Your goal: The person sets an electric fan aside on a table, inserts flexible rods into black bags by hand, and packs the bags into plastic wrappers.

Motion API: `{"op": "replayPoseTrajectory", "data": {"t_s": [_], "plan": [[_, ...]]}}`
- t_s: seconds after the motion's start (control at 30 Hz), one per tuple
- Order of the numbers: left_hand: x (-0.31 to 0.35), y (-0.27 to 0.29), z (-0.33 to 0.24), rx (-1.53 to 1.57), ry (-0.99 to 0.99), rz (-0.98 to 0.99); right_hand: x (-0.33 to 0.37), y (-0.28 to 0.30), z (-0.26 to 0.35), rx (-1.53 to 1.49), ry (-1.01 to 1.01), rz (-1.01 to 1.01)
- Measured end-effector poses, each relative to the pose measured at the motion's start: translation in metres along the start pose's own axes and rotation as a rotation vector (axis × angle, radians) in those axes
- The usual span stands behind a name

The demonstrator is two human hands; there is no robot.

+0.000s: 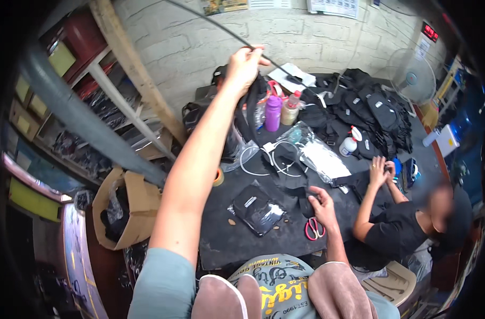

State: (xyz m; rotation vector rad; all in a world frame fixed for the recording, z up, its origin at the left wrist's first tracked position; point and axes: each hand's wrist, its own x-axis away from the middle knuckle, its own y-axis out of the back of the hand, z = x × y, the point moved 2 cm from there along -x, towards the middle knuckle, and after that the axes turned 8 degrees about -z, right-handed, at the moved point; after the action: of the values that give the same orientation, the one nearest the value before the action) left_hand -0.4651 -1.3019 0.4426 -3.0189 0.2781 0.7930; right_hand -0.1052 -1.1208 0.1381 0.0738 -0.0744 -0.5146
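While the left hand [246, 66] curls its fingers high by the dark cord [221, 26], its hold unclear, the right hand [322, 206] pinches a black strap [305, 206] over the worktop [217, 218], seemingly steadying it near red-handled scissors [313, 229].

free: near-left tabletop [216, 244] | blocked: purple bottle [273, 114], spray bottle [348, 146], co-worker's arm [367, 210] right

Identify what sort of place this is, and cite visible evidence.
Probably a small workshop for packing fabric goods: a pile of black bag-like items, a black fabric item bagged in clear plastic, and red-handled scissors.
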Motion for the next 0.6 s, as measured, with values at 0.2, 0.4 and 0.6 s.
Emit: {"op": "replayPoseTrajectory", "data": {"t_s": [0.2, 0.4, 0.6], "plan": [[0.026, -0.011, -0.010, -0.117, -0.054, -0.038, 0.009, 0.019, 0.031, 0.010, 0.201, -0.114], [0.048, 0.009, -0.021, -0.211, -0.005, 0.003, -0.002, 0.028, 0.095, 0.201, 0.178, 0.128], [0.047, 0.071, -0.008, -0.502, -0.060, 0.338, -0.040, 0.029, 0.232, 0.342, 0.558, 0.206]]}}
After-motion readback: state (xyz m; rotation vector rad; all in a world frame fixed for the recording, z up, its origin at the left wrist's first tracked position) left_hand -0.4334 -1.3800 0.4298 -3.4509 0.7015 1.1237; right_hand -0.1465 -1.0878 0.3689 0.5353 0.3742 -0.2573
